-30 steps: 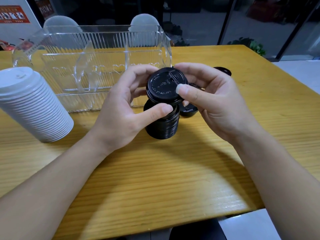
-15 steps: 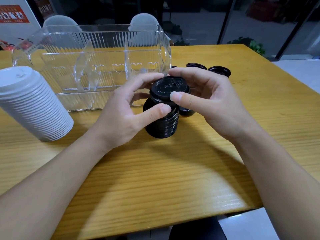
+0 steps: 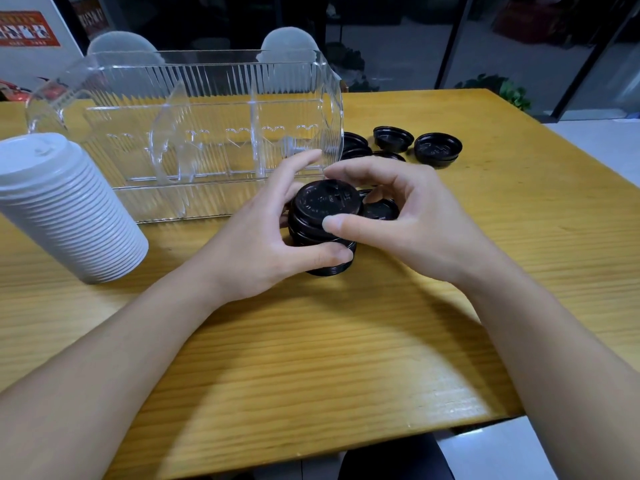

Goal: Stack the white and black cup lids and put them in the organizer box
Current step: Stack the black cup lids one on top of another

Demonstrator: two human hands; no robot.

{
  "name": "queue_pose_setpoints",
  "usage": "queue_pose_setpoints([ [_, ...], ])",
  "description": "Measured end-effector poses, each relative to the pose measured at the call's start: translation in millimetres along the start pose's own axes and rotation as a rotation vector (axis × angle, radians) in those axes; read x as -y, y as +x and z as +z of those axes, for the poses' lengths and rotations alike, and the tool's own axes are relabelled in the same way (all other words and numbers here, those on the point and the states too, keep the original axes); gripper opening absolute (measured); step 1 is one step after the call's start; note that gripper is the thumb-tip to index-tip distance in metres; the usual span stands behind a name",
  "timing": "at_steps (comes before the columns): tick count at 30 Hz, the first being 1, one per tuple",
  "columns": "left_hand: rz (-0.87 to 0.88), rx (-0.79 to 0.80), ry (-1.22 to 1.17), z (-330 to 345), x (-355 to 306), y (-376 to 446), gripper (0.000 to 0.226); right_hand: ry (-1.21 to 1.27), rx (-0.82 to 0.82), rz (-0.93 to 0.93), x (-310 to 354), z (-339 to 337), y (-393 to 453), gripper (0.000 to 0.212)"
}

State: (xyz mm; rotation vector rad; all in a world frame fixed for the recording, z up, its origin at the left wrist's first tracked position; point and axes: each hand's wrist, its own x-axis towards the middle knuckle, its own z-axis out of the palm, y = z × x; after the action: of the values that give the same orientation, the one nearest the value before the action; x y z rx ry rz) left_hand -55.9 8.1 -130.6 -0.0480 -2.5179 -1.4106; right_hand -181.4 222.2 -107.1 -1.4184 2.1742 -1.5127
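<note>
Black cup lids (image 3: 323, 230) are sitting in a short stack on the wooden table (image 3: 311, 358), just in front of the clear organizer box (image 3: 194, 133), and I am holding that stack between both hands. My left hand (image 3: 263, 251) is wrapping around its left side, thumb curling across the lower front. My right hand (image 3: 398, 223) is pinching the top lid (image 3: 325, 202), thumb at the near rim and fingers arching over the far edge. Loose black lids (image 3: 438, 148) are lying scattered behind my right hand, near the box's right end, some partly hidden by my fingers. A tall stack of white lids (image 3: 65, 209) is leaning at my far left, close to the box's near left corner. Beyond the table, 2 white chair backs (image 3: 289, 39) are showing through the box
</note>
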Motion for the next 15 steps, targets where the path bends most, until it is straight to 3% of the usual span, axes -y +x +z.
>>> queue_pose_setpoints([
  [9,-0.011,0.035,-0.062,1.1,-0.5,-1.5,0.126,-0.063,0.1,-0.055,-0.1,3.0,-2.4,0.049],
  [15,-0.023,0.011,-0.067,-0.1,3.1,1.4,0.129,-0.033,0.046,-0.006,-0.9,1.6,0.1,0.054],
])
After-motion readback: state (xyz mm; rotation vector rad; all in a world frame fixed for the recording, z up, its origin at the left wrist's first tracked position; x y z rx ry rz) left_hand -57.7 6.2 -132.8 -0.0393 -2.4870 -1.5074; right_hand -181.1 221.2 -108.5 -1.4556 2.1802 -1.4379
